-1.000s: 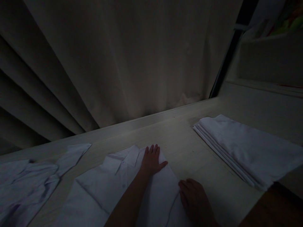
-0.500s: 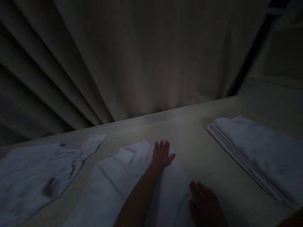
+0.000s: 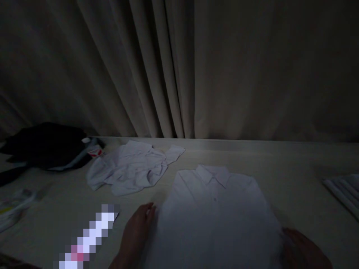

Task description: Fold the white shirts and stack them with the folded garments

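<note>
A folded white collared shirt (image 3: 215, 209) lies flat on the pale table (image 3: 294, 175) in front of me, collar pointing away. My left hand (image 3: 137, 231) rests at the shirt's left edge, fingers against the fabric. My right hand (image 3: 303, 248) sits at the shirt's lower right edge, partly cut off by the frame. Whether either hand pinches the cloth cannot be made out in the dim light.
A crumpled white shirt (image 3: 131, 168) lies to the left. A dark garment (image 3: 47, 145) sits at the far left near a small packet (image 3: 14, 205). A stack of folded white shirts (image 3: 344, 190) is at the right edge. Curtains (image 3: 179, 67) hang behind the table.
The view swung left. My left hand went from the shirt's upper middle to its left edge; my right hand shifted to the right edge. The shirt now lies square, collar up.
</note>
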The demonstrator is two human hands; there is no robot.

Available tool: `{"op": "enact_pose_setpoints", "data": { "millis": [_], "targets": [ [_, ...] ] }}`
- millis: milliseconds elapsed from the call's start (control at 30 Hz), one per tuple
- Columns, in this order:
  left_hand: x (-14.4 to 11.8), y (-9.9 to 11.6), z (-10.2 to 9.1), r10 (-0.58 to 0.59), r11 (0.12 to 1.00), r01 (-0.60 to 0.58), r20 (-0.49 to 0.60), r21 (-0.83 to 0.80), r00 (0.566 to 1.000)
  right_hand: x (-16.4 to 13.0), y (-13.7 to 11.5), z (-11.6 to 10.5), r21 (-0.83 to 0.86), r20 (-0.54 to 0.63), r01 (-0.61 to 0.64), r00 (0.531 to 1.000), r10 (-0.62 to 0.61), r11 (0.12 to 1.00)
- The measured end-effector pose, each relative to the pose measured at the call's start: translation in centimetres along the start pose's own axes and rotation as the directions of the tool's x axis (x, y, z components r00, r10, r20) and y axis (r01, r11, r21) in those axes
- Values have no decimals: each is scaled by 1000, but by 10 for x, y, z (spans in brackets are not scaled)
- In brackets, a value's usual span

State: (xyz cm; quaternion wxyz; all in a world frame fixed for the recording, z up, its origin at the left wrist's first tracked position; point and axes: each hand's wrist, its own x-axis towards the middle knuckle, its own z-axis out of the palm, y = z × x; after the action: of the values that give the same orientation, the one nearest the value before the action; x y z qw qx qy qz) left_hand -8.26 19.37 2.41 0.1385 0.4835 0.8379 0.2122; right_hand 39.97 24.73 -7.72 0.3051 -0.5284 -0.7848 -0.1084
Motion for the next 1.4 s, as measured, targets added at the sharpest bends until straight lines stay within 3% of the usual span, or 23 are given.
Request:
{"op": "enact_pose_setpoints", "data": {
  "millis": [100, 167, 233, 300, 400, 467, 633, 733, 833, 900, 967, 1000, 1067, 1133, 1167, 1300, 1400],
  "targets": [
    [-7, -27, 0, 25, 1000, -25, 65, -1, 998, 82, -75, 17, 128, -18, 75, 997, -73, 989],
    [-5, -31, 9, 51, 999, -51, 94, 7, 994, 137, -137, 42, 256, -25, 188, 982, -188, 948],
    [0, -31, 16, 42, 999, -44, 122, 16, 992, 181, -193, 75, 324, 63, 232, 962, -266, 917],
    [5, -32, 20, 16, 1000, -18, 139, 7, 990, 211, -236, 109, 358, 182, 286, 912, -367, 889],
    [11, -36, 19, 4, 1000, -1, 159, -20, 987, 232, -272, 152, 330, 360, 338, 818, -449, 881],
    [13, -38, 19, 2, 999, 6, 191, -43, 982, 237, -281, 170, 312, 411, 348, 790, -456, 884],
    [25, -40, 18, -14, 996, 43, 347, -77, 938, 238, -280, 188, 306, 414, 334, 797, -440, 892],
    [32, -36, 18, -78, 996, 53, 392, 74, 917, 236, -278, 191, 299, 402, 338, 804, -439, 893],
    [32, -29, 20, -90, 961, -10, 347, 277, 933, 232, -277, 194, 286, 385, 351, 809, -443, 891],
    [30, -25, 24, 21, 917, -124, 264, 380, 964, 230, -277, 197, 277, 372, 360, 814, -445, 891],
    [26, -25, 31, 235, 848, -287, 170, 445, 957, 228, -278, 199, 272, 363, 366, 818, -447, 890],
    [24, -27, 37, 371, 799, -385, 126, 461, 920, 228, -278, 200, 272, 359, 369, 818, -449, 889],
    [20, -35, 49, 623, 672, -569, 55, 474, 781, 228, -278, 200, 275, 353, 375, 817, -456, 885],
    [16, -47, 60, 767, 559, -668, 2, 491, 642, 228, -277, 199, 279, 347, 377, 818, -458, 883],
    [14, -54, 65, 801, 524, -683, -21, 510, 599, 227, -277, 198, 280, 344, 375, 820, -458, 884],
    [9, -78, 74, 840, 466, -675, -45, 572, 541, 227, -276, 197, 263, 343, 348, 838, -424, 900],
    [10, -85, 76, 838, 462, -686, -24, 562, 544, 230, -278, 193, 252, 353, 333, 843, -407, 909]
  ]
}}
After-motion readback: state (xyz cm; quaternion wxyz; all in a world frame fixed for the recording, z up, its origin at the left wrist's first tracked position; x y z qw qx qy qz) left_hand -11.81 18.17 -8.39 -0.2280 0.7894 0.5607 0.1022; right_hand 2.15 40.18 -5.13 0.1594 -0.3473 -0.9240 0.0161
